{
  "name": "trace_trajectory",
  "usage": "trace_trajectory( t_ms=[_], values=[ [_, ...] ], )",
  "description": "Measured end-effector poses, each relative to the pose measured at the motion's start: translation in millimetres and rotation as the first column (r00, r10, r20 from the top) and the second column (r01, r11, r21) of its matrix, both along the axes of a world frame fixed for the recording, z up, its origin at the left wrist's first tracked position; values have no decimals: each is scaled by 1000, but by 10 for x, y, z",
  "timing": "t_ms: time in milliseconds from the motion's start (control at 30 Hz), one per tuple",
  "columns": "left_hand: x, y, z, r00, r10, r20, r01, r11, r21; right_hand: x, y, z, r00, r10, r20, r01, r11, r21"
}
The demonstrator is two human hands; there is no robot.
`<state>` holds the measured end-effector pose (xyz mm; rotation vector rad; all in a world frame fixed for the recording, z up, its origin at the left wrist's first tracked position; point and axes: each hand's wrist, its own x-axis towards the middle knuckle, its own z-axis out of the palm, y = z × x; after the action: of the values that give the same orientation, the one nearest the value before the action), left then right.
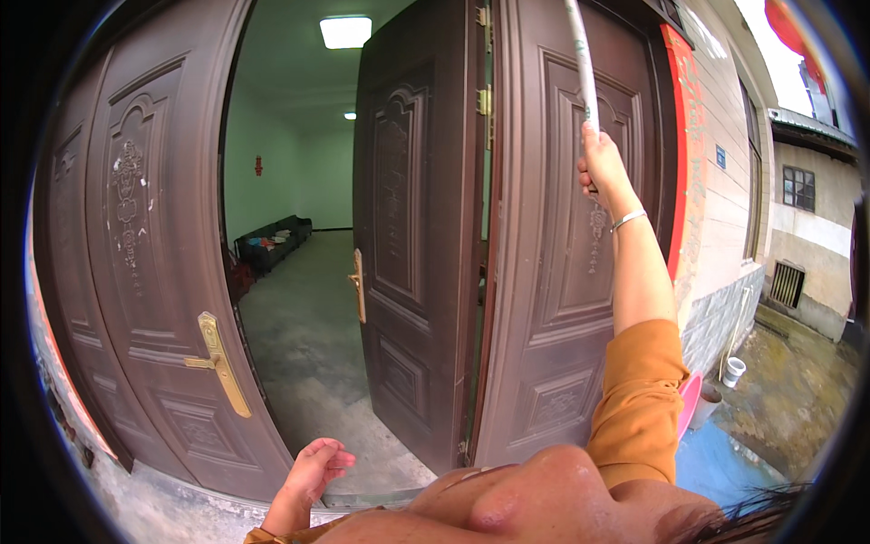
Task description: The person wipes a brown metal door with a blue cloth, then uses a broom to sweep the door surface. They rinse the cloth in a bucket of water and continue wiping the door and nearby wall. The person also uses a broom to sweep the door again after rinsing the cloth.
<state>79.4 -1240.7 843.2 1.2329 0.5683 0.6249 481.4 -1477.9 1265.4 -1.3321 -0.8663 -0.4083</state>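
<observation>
My right hand is raised in front of the right door panel, closed around the lower end of a long white pole with small green marks. The pole runs up out of the picture, so its far end is hidden. A silvery bracelet circles that wrist. Low at the bottom, my left hand is held before the doorway with fingers loosely curled and nothing in it. The dark brown door leaf in the middle stands ajar, a gold handle on its edge.
At left is a brown door panel with a gold handle. Inside, a dark sofa holds several items under a ceiling light. A red paper strip borders the frame. A pink basin and white bucket stand outside at right.
</observation>
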Motion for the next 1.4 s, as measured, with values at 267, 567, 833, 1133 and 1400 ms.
trace_trajectory(
  t_ms=[267, 567, 833, 1133, 1400],
  values=[
    [55, -214, -171, 992, -128, -4, 128, 991, -40, -613, -931, -46, 999, -14, 47, 21, 987, -158],
    [69, -681, -560, 971, -220, 89, 234, 950, -206, -366, -1025, 128, 942, -314, 121, 332, 927, -173],
    [387, -1133, -346, 988, -142, 69, 148, 983, -107, 400, -1535, 193, 924, -380, 32, 379, 906, -191],
    [1805, -1753, -217, 998, -10, 58, 18, 991, -130, 2169, -2292, 147, 899, -421, -125, 406, 905, -129],
    [2802, -2045, -276, 971, -124, 205, 152, 980, -129, 3129, -2870, 640, 852, -427, -303, 427, 902, -71]
  ],
)
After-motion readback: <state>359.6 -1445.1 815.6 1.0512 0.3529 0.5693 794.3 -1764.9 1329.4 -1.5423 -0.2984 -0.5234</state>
